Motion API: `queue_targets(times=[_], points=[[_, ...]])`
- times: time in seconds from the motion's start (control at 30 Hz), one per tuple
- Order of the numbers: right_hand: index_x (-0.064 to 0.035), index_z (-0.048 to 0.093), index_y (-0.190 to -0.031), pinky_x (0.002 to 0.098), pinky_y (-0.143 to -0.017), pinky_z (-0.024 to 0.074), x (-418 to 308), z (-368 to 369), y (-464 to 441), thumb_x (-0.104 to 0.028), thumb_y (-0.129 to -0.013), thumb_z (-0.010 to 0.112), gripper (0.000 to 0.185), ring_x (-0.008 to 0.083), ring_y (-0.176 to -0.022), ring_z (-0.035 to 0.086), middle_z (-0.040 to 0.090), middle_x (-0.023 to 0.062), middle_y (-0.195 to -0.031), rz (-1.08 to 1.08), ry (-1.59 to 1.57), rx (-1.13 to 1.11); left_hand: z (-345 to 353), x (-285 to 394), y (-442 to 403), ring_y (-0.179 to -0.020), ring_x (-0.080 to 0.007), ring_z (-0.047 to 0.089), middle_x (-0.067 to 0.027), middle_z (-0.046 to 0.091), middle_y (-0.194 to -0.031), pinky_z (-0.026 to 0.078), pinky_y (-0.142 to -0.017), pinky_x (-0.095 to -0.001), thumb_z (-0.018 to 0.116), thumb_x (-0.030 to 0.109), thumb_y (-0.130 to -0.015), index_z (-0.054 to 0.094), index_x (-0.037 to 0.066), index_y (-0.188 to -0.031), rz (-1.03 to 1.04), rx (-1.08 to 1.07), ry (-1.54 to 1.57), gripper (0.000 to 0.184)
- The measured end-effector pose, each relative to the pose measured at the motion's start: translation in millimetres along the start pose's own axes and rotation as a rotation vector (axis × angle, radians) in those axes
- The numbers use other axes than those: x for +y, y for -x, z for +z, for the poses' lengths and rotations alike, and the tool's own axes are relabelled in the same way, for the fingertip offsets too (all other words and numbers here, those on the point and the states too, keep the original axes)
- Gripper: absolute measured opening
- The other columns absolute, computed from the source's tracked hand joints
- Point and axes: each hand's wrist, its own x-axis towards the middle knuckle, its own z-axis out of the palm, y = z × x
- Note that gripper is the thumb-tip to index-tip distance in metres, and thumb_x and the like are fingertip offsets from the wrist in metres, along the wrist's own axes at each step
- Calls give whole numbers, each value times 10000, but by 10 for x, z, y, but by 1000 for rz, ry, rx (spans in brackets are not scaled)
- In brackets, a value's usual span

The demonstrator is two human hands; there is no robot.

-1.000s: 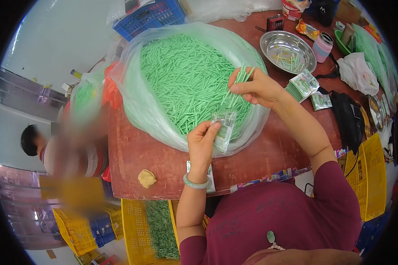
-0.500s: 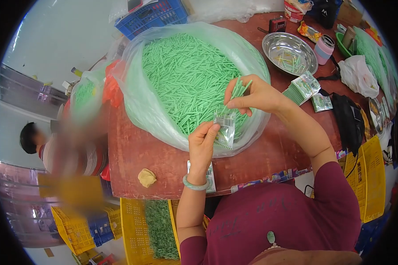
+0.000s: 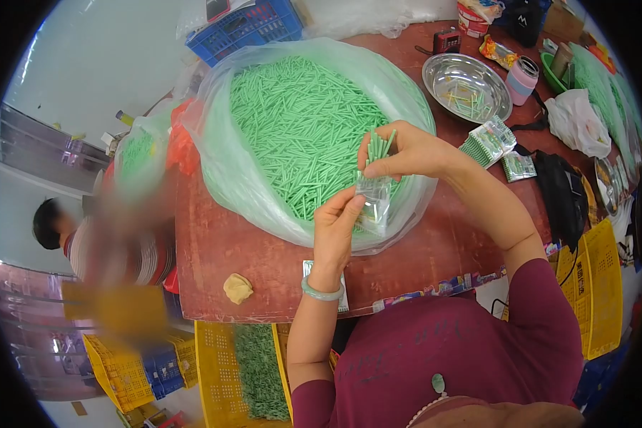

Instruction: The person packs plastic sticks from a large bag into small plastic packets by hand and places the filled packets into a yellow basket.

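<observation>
My left hand (image 3: 337, 221) pinches a small clear plastic packet (image 3: 375, 208) by its left side. A bunch of thin green sticks (image 3: 379, 147) is gripped between the thumb and fingers of my right hand (image 3: 414, 151). The bunch's lower ends meet the packet's top edge; whether any are inside is hidden by my fingers. Beneath both hands lies a large translucent plastic bag (image 3: 225, 167), wide open and full of loose green sticks (image 3: 299, 118). Another flat packet (image 3: 343, 292) rests near the table edge, partly covered by my left wrist.
On the red table (image 3: 278, 285) are a crumpled yellowish lump (image 3: 237, 288), a metal bowl (image 3: 435, 82) with some sticks, filled packets (image 3: 490, 140), a pink jar (image 3: 522, 80) and a black bag (image 3: 558, 192). Yellow crates (image 3: 214, 371) stand below. Another person (image 3: 107, 246) is at the left.
My left hand has moved up and right with the packet. My right hand has shifted slightly left, and the sticks' lower ends now meet the packet's top.
</observation>
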Motion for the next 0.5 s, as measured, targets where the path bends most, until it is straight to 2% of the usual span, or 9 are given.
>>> queue_targets(times=[0.07,0.13,0.17,0.23,0.37,0.47,0.5], points=[[-89,680,-948,220,-555,405,56,-14,-54,-191,-816,759,184,55,-621,536,594,-31,-694,-27,14,7,19,6,-40,-901,-102,610,-68,690,-1039,482,-811,-244,654,80,-926,640,-35,-1183,-27,-36,65,282],[-63,676,-951,247,-678,465,100,-28,-106,-188,-805,765,212,94,-785,591,652,8,-876,-118,72,-5,37,24,-101,-917,-117,628,-73,688,-1055,496,-819,-255,648,53,-920,617,-18,-1208,-72,-74,132,298],[-63,676,-951,247,-678,465,113,-37,-128,-188,-805,765,212,94,-785,591,652,8,-876,-120,73,-3,47,31,-139,-917,-117,628,-73,688,-1055,496,-819,-255,648,53,-920,617,-18,-1208,-70,-76,131,298],[-60,676,-970,273,-755,475,127,-58,-166,-171,-812,755,208,111,-877,591,654,13,-961,-259,274,85,63,34,-224,-923,-116,637,-60,687,-1023,510,-835,-258,621,12,-921,633,-3,-1144,-62,-27,232,224],[-62,672,-1001,295,-758,478,150,-88,-216,-159,-809,753,229,119,-898,588,647,17,-989,-229,191,105,102,-12,-352,-948,-126,635,-74,681,-1064,501,-855,-264,620,-15,-908,612,-5,-1177,-10,-33,260,269],[-78,670,-1057,300,-751,476,151,-89,-238,-153,-797,758,285,120,-875,585,643,15,-959,-225,191,112,171,6,-400,-955,-122,630,-68,679,-1062,493,-865,-261,623,-24,-902,599,-5,-1178,-8,-8,273,277],[-84,671,-1070,289,-726,463,143,-88,-251,-181,-777,771,325,118,-820,568,628,6,-887,-217,204,110,178,4,-415,-958,-120,627,-66,678,-1060,488,-869,-258,628,-23,-901,596,-3,-1176,-4,-6,251,277]])
